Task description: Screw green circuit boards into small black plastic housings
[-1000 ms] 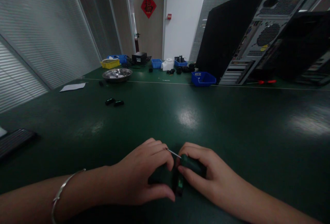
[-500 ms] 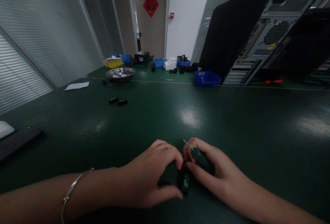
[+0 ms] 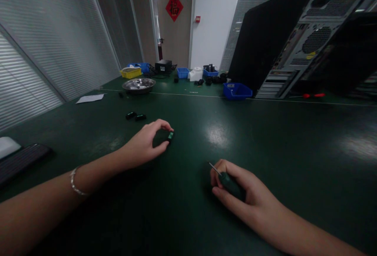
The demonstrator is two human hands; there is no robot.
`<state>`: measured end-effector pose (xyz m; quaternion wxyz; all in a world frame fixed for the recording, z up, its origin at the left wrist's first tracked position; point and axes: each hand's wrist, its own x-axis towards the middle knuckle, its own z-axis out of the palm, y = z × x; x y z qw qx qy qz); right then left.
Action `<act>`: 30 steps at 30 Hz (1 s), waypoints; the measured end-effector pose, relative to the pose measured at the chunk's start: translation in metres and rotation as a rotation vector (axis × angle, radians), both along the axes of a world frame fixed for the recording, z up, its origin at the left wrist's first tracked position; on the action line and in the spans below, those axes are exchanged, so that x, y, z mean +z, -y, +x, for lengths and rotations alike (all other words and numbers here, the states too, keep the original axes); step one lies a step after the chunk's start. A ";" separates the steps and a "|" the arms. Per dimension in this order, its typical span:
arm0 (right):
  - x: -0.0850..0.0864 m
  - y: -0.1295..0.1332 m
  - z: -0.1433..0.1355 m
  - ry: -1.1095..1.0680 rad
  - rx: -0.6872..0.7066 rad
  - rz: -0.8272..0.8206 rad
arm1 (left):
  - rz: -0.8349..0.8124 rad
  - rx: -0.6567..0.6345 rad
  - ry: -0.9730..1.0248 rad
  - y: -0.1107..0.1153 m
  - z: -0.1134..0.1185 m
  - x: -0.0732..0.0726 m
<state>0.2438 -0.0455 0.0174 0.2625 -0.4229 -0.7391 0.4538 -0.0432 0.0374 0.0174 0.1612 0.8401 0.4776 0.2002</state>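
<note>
Between the thumb and fingers of my left hand (image 3: 149,140) is a small black part with a green circuit board (image 3: 171,136), held over or on the green table (image 3: 188,209); I cannot tell whether it touches the surface. My right hand (image 3: 241,193) is closed round the dark green handle of a screwdriver (image 3: 231,184), its thin metal shaft pointing up and to the left. Two similar black and green parts (image 3: 135,116) lie together on the table, beyond my left hand and a little left of it.
A metal bowl (image 3: 139,85) stands at the back left, near a white paper (image 3: 90,98). A keyboard (image 3: 25,161) lies at the left edge. Toward the back right are a blue bin (image 3: 237,91) and a big black computer case (image 3: 271,36).
My left hand has moved forward and left, away from my right hand, carrying the small black part with it. My right hand stays nearly in place with the screwdriver.
</note>
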 end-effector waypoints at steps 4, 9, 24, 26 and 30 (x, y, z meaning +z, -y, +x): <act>0.000 0.000 0.001 0.007 0.009 0.005 | 0.028 0.053 -0.052 -0.026 -0.026 -0.006; -0.001 0.000 0.000 0.028 0.003 -0.018 | 0.091 0.091 -0.121 -0.046 -0.050 -0.015; -0.002 0.000 -0.002 0.034 0.011 -0.014 | 0.367 0.367 -0.200 -0.065 -0.083 -0.017; -0.001 0.000 -0.002 0.033 0.007 -0.011 | 0.372 0.423 -0.204 -0.070 -0.094 -0.018; -0.001 0.002 -0.001 0.040 -0.002 -0.012 | 0.343 0.427 -0.254 -0.076 -0.104 -0.023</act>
